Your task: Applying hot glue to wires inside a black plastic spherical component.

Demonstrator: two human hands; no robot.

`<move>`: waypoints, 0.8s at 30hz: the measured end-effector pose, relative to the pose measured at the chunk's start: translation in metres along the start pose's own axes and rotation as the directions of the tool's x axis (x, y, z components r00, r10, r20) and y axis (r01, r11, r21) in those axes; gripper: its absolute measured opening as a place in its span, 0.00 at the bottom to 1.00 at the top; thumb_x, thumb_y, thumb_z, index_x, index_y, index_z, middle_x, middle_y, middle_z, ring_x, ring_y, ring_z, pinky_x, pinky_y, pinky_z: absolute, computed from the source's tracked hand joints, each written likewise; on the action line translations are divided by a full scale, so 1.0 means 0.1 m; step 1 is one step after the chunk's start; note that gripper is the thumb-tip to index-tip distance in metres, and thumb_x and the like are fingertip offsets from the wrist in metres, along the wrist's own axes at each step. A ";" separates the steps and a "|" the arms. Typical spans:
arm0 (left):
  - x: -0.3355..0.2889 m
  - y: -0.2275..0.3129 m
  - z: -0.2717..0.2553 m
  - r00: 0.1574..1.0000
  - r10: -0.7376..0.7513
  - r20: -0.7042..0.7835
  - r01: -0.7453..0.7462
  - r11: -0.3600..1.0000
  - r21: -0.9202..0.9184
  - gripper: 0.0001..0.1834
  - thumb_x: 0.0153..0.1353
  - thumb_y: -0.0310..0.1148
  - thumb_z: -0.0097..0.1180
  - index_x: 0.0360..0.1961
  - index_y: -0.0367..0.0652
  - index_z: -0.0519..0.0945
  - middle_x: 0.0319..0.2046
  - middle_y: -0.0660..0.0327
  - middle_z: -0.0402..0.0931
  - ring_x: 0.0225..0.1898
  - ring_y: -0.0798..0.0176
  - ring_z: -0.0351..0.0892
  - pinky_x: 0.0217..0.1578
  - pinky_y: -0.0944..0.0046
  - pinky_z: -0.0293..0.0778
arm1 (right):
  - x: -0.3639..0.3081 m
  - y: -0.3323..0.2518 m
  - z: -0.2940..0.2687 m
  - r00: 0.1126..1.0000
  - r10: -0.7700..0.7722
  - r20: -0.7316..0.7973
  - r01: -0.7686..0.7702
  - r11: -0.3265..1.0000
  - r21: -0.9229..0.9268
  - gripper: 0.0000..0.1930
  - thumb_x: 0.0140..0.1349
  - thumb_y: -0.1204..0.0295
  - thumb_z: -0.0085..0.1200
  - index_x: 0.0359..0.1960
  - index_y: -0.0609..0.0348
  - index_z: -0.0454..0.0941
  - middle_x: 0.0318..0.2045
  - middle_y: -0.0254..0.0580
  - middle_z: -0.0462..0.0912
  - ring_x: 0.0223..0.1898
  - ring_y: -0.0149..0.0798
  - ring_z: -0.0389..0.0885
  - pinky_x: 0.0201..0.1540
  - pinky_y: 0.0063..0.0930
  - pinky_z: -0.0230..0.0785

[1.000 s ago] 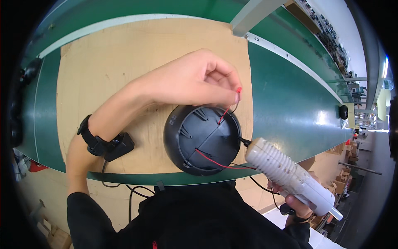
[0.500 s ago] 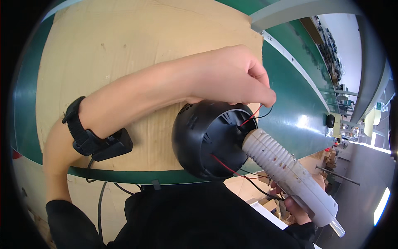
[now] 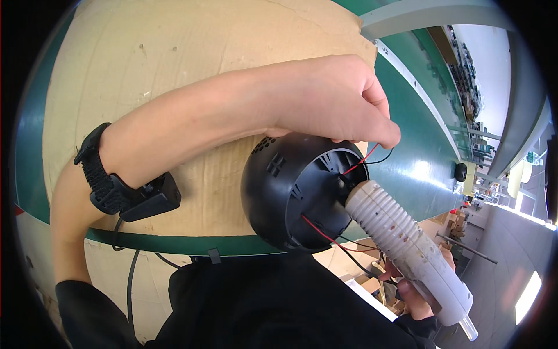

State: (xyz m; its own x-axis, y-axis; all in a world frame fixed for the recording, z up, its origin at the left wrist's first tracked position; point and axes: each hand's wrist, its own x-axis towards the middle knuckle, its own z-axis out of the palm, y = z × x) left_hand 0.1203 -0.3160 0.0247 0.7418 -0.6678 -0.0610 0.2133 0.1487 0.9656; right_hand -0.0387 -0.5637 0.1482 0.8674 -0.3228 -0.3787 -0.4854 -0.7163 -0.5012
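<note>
A round black plastic housing [image 3: 270, 195] lies tilted on the cardboard at the bench edge, its hollow side facing right. My left hand [image 3: 343, 96] reaches over the top of it, fingers closed in a pinch on a pair of thin red and black wires [image 3: 362, 158] that come out of the housing. Lower right, my right hand [image 3: 415, 294] grips a white, stained hot glue gun [image 3: 407, 250], partly hidden behind its body. A clear glue stick [image 3: 468, 329] sticks out of its rear end. The gun's nozzle end is at the housing's opening. A second red wire [image 3: 317, 228] trails from the opening beside black leads.
A cardboard sheet [image 3: 192, 35] covers much of the green bench [image 3: 407, 110]. On my left forearm is a strapped black device [image 3: 148, 198] with a cable. A grey metal frame [image 3: 430, 16] stands at the upper right. Cardboard boxes [image 3: 372, 285] lie below the bench.
My left hand has shifted slightly right and up, still pinching the wires. The glue gun has moved a little within the view; its nozzle remains at the housing.
</note>
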 end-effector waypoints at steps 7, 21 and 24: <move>-0.01 0.00 -0.02 1.000 0.003 -0.013 -0.002 1.000 0.030 0.10 0.54 0.31 0.62 0.30 0.32 0.83 0.23 0.64 0.78 0.25 0.75 0.75 0.27 0.73 0.68 | 0.02 0.14 -0.10 0.995 0.080 0.063 -0.071 0.988 -0.136 0.19 0.22 0.73 0.61 0.22 0.69 0.78 0.21 0.44 0.81 0.28 0.35 0.83 0.40 0.22 0.74; -0.07 0.10 -0.02 1.000 -0.009 0.026 0.006 0.992 0.126 0.08 0.56 0.30 0.60 0.33 0.36 0.82 0.22 0.70 0.75 0.20 0.80 0.66 0.19 0.76 0.58 | 0.03 0.07 -0.03 0.998 -0.054 -0.022 0.051 0.993 -0.103 0.12 0.24 0.73 0.63 0.12 0.61 0.72 0.14 0.35 0.76 0.17 0.29 0.76 0.26 0.20 0.69; -0.08 0.12 -0.03 1.000 -0.008 0.026 0.004 0.990 0.139 0.08 0.56 0.30 0.60 0.34 0.36 0.82 0.21 0.71 0.74 0.18 0.81 0.64 0.17 0.76 0.56 | 0.02 -0.02 0.00 0.995 -0.098 0.018 0.099 0.992 -0.076 0.12 0.26 0.74 0.64 0.12 0.60 0.71 0.12 0.31 0.73 0.15 0.26 0.72 0.22 0.19 0.67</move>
State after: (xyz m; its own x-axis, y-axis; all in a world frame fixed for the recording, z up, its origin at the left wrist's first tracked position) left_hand 0.1187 -0.3063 0.0361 0.7233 -0.6878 -0.0622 0.1263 0.0431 0.9911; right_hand -0.0363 -0.5628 0.1490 0.9087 -0.2401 -0.3415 -0.3875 -0.7894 -0.4761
